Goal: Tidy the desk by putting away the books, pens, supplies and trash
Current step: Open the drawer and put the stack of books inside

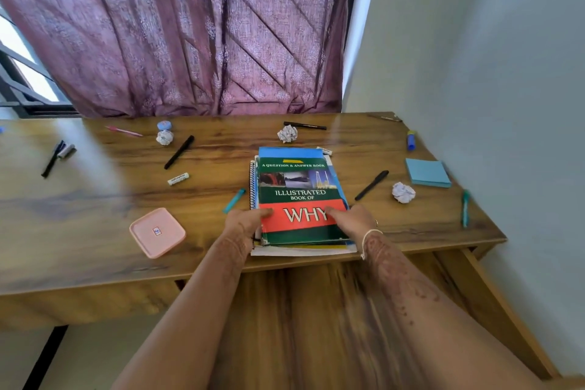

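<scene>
— Gripping the stack of books [300,199]: by which hand is it done?

— By both. The left hand [243,225] is clamped on the stack's left edge and the right hand [354,218] on its right edge, with each thumb laid on the red band of the top cover. The stack is set at the near edge of the wooden desk [95,231], right of centre. A spiral-bound notebook can be made out beneath the top book.

— What is scattered over the surface?

— One crumpled paper ball [287,133] is seen just beyond the stack, a second paper ball [165,137] far to the left, and a third paper ball [403,192] to the right. A teal pen [234,200] is laid just left of the stack, and a black pen [371,185] is angled to its right. A blue pad of sticky notes [427,171] is placed towards the right edge. A pink square lid [157,232] is set near left, and a white eraser [178,179] beyond it.

— And the room?

— A mauve patterned curtain [190,25] is hung behind the desk's far edge. A barred window [19,73] is glimpsed at far left. The desk's right side is bounded by a pale wall [490,57]. Glare is spread across the left part of the varnished top.
</scene>
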`<state>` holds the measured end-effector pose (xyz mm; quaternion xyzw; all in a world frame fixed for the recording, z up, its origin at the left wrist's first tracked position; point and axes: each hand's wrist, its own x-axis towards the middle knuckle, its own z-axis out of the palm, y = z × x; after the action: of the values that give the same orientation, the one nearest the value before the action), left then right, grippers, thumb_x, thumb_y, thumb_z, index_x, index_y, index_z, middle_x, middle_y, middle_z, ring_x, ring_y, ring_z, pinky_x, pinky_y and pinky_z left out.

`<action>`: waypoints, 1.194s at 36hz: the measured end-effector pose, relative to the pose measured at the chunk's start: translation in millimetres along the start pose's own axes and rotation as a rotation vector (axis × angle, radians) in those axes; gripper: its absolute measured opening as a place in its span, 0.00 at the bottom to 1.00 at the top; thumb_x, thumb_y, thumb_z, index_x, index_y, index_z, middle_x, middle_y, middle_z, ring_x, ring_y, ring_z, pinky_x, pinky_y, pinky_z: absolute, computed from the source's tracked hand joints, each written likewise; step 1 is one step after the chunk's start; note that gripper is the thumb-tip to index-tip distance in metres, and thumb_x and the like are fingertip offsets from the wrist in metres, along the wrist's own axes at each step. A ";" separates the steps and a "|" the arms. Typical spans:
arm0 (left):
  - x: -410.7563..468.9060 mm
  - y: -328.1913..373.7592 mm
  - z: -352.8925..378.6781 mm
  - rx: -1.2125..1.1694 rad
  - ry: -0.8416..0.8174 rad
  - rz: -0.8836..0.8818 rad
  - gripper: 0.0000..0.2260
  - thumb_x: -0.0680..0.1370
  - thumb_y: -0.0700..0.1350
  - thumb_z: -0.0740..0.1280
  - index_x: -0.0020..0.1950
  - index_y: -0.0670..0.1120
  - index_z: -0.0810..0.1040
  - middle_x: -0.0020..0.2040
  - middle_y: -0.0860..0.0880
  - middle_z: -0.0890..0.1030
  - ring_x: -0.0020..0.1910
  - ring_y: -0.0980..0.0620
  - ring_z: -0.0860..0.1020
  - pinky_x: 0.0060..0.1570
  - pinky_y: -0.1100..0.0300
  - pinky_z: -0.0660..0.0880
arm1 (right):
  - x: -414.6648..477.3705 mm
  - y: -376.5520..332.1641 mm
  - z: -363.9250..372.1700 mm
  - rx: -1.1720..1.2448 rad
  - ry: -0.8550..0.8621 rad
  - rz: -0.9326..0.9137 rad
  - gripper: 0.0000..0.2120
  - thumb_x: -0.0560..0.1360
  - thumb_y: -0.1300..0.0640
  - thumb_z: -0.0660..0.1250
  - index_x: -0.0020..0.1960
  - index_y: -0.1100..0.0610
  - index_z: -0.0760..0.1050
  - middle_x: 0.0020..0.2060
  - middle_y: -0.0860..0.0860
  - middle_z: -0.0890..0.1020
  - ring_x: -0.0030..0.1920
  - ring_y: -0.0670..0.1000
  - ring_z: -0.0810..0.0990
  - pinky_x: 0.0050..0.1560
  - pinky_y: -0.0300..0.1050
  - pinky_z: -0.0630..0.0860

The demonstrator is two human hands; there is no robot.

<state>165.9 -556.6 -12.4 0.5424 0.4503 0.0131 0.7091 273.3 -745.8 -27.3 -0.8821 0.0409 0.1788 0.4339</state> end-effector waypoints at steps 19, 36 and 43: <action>-62.7 -7.3 15.3 -0.244 -0.118 0.153 0.30 0.69 0.38 0.77 0.66 0.41 0.66 0.51 0.37 0.84 0.44 0.41 0.84 0.44 0.40 0.81 | -39.3 3.1 -57.8 0.237 -0.095 -0.039 0.30 0.61 0.41 0.79 0.52 0.55 0.70 0.52 0.53 0.80 0.50 0.53 0.80 0.47 0.50 0.79; -226.2 -108.4 31.8 -0.317 -0.207 0.134 0.37 0.57 0.44 0.82 0.64 0.38 0.77 0.58 0.35 0.81 0.56 0.35 0.80 0.47 0.40 0.79 | -159.5 85.8 -177.5 0.517 -0.624 -0.027 0.29 0.66 0.53 0.78 0.62 0.65 0.76 0.52 0.63 0.83 0.53 0.62 0.83 0.55 0.61 0.79; -260.8 -156.8 39.6 -0.220 -0.248 0.012 0.28 0.65 0.44 0.77 0.63 0.36 0.77 0.56 0.34 0.81 0.47 0.37 0.83 0.41 0.44 0.82 | -189.4 139.2 -206.0 0.439 -0.691 0.021 0.17 0.72 0.56 0.73 0.56 0.64 0.77 0.47 0.60 0.85 0.40 0.56 0.85 0.44 0.48 0.83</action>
<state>-36.9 -783.4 28.3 0.4617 0.3519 -0.0005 0.8142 122.6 -1008.5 49.9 -0.6561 -0.0612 0.4560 0.5982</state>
